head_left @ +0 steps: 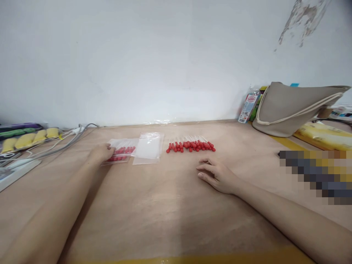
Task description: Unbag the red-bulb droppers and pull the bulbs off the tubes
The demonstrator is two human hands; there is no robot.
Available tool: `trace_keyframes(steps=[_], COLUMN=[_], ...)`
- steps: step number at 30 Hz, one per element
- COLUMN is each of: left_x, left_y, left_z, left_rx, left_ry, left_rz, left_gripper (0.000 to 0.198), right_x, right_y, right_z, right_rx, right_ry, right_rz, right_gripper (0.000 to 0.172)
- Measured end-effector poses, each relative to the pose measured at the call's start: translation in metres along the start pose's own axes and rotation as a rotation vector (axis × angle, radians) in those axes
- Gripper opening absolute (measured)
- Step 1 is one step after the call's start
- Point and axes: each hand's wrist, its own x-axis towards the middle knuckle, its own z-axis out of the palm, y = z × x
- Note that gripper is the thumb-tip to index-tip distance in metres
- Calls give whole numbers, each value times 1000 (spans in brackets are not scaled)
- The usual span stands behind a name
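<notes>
One brown tabletop (154, 205) | red-tipped sticks (195, 145) atop | white wall (137, 66), peeling upper-right

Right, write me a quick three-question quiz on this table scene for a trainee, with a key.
1. Which hand is nearer the plastic bag with red-tipped sticks inside?
2. True or false: the right hand is holding a bottle.
3. The loose sticks lie: a) inside the handbag; b) on the table; c) on the cables.

Key: 1. The left hand. 2. False; nothing shows in its grasp. 3. b.
</notes>
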Motion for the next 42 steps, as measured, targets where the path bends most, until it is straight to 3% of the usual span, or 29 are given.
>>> trace_keyframes(steps=[3, 6, 8, 10, 11, 12, 16, 18, 20, 23, 27, 29, 32, 37, 39, 42], left_x=[-8, -9, -7, -8, -12, -19, -61, -79, -89, -92, -92, -96, -99, -93, -89, -84], left_y=[5, 20, 45, 83, 106, 130, 220, 248, 265, 274, 264, 254, 242, 250, 256, 259], left_z=[-2, -9, -13, -12, -8, -2, 37, 58, 74, 84, 78, 74, 67, 57, 57, 60], left_rx=[141, 225, 251, 203, 132, 26, -290, -391, -416, -419, -468, -544, -786, -1278, -1336, -1244], left_ry=[111, 225, 339, 453, 430, 333, -153, -280, -338, -364, -351, -347, -409, -534, -537, -514], left_rz=[-204, -313, -299, -105, -9, 101, 452, 515, 522, 467, 330, 186, -151, -655, -781, -810], left_gripper=[32, 25, 29, 32, 31, 30, 25, 26, 24, 33, 63, 53, 40, 40, 46, 58], right_x=[-1, -1, -1, 0, 1, 1, 2, 2, 1, 0, -1, -2, -2, -1, 0, 0], right_y=[1, 3, 3, 3, 2, 2, 2, 2, 1, -2, -4, -3, -2, -4, -6, -6], right_z=[1, 2, 3, 3, 2, 1, -4, -6, -7, -7, -4, -2, -1, -2, -3, -3], right_rx=[3, 10, 9, 9, 12, 15, 6, -7, -17, 0, 60, 67, 50, 25, 23, 20], right_ry=[2, 5, 29, 90, 141, 209, 499, 521, 450, 302, 122, 58, 1, -26, -25, -19], right_rz=[-4, -6, -10, -13, -11, -3, 34, 13, -23, -59, -85, -86, -63, -40, -37, -38], right_gripper=[29, 28, 28, 28, 29, 29, 26, 22, 17, 16, 24, 29, 33, 35, 35, 34])
